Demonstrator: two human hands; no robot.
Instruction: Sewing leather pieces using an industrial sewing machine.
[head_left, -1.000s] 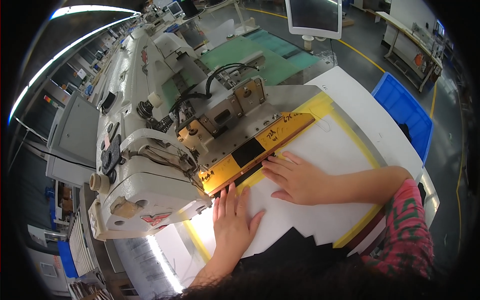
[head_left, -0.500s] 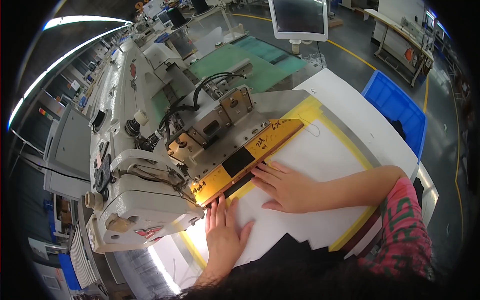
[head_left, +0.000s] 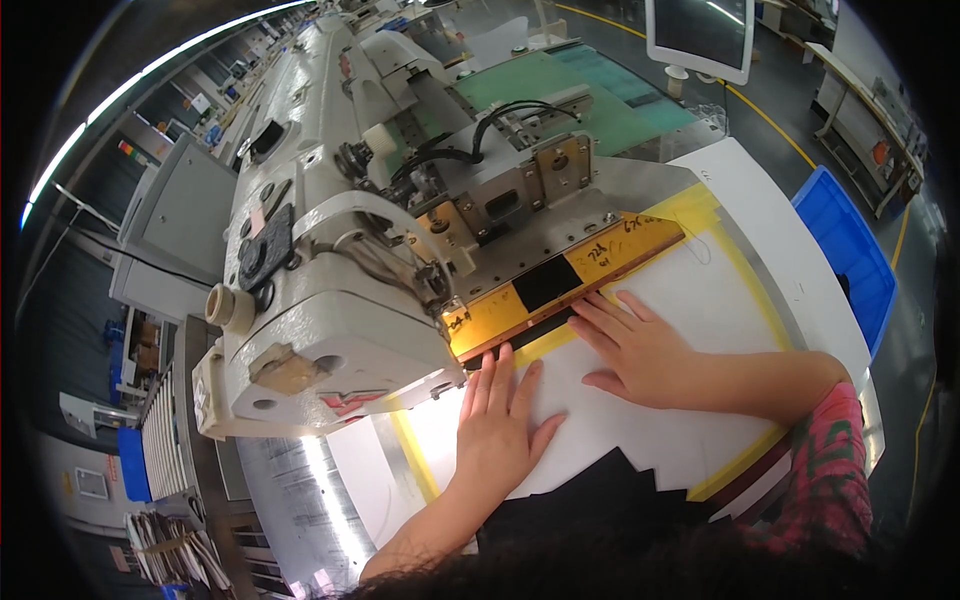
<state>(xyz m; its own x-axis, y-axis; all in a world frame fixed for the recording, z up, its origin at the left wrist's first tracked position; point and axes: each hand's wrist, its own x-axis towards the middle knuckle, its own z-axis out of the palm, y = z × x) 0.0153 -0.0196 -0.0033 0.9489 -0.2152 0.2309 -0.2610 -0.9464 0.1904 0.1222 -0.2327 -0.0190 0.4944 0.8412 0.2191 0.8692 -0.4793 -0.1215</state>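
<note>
My left hand (head_left: 497, 425) lies flat with its fingers stretched toward the front edge of a yellow clamp plate (head_left: 600, 262) on an industrial sewing machine (head_left: 335, 340). Its fingertips touch the near end of a narrow black fabric strip (head_left: 542, 331) that shows along that edge. Farther along the same edge rests my right hand (head_left: 640, 350), fingers spread and fingertips against the strip. Neither hand grips anything. Beneath both is a white sheet (head_left: 660, 440) bordered with yellow tape. Several black fabric pieces (head_left: 600, 490) lie stacked closest to me. The strip's far side is hidden under the clamp.
A blue plastic bin (head_left: 850, 255) stands beyond the table's right side, with something dark inside. At the back are a green work surface (head_left: 540, 110) and a monitor (head_left: 700, 35). A grey cabinet (head_left: 180, 220) stands left of the machine; bundled papers (head_left: 180, 550) sit lower left.
The whole view has shifted, so the machine and table appear farther right. Both hands stay flat at the clamp's edge, with little visible movement against the strip.
</note>
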